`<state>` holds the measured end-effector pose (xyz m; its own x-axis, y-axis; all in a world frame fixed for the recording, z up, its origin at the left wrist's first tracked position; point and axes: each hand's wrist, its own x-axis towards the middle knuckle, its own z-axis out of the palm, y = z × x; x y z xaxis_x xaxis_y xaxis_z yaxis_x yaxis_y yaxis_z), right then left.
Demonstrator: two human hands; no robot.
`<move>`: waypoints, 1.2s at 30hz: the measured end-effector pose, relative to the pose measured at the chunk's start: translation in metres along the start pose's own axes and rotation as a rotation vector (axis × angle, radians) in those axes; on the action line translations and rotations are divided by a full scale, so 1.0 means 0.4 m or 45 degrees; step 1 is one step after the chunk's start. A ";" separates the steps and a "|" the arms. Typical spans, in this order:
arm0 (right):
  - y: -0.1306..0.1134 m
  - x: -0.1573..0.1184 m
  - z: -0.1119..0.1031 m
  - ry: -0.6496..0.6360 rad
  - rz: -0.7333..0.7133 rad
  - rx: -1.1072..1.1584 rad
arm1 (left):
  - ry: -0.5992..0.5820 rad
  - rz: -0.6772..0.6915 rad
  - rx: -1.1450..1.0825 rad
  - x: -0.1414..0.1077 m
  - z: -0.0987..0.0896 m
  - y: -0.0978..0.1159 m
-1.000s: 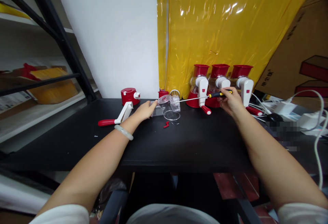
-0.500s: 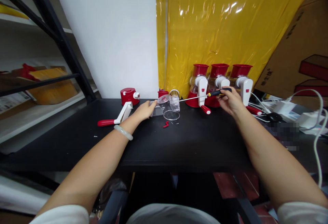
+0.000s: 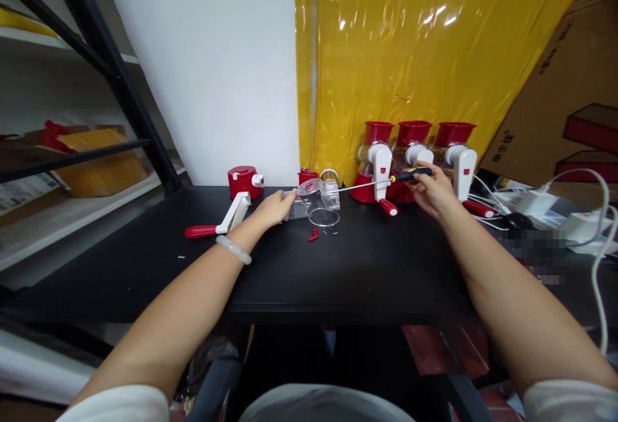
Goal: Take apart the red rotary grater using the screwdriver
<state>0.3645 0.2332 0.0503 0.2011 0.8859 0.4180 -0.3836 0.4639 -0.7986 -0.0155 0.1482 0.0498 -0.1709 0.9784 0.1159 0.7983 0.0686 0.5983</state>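
Observation:
My left hand [image 3: 279, 207] grips the left end of a clear plastic grater housing [image 3: 316, 200], which lies on its side on the black table. In my right hand [image 3: 432, 190] is a screwdriver [image 3: 408, 175] with a black and yellow handle. Its long shaft points left, and the tip reaches the right side of the housing; exact contact is too small to make out. Just in front of the housing lie a small red plastic part [image 3: 313, 235] and a few tiny screws [image 3: 330, 231]. Behind it are a red hopper piece [image 3: 308, 177] and a metal grater drum [image 3: 329, 175].
A red base [image 3: 243, 182] and a white crank with red handle [image 3: 234, 211] lie at the left. Three assembled rotary graters [image 3: 378, 161] stand at the back right. White cables and adapters [image 3: 535, 200] crowd the right end. Shelves [image 3: 87, 197] rise at the left.
The screwdriver's handle has dipped slightly, and the fingers of my right hand have shifted around it. My left hand and the housing stay practically still.

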 end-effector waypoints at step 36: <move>-0.004 0.003 -0.007 -0.041 -0.015 0.018 | 0.007 0.031 0.033 0.003 0.002 -0.003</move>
<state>0.3679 0.2334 0.0509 0.1763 0.8798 0.4415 -0.3943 0.4740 -0.7873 -0.0161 0.1494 0.0487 -0.1540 0.9789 0.1346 0.8169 0.0495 0.5746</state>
